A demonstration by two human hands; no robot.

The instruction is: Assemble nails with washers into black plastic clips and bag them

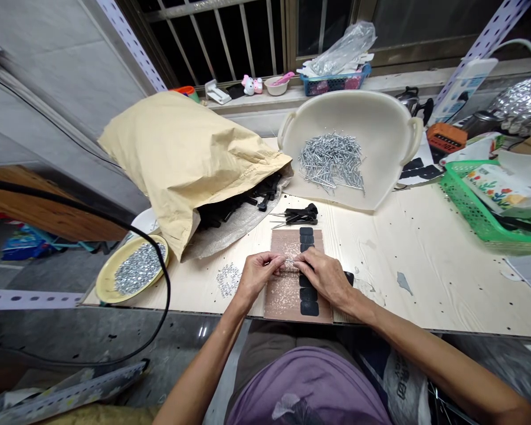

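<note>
Both hands meet over a brown board at the table's near edge. My left hand and my right hand are closed in pinches on a thin silver screw held level between them. Several black plastic pieces lie in a column along the board's right side. A few finished black pieces with screws rest just beyond the board. A small scatter of washers lies left of my left hand.
A cream tub tilted at the back holds a heap of screws. A tan sack spills black parts. A yellow plate of washers sits at the left edge. A green basket stands right.
</note>
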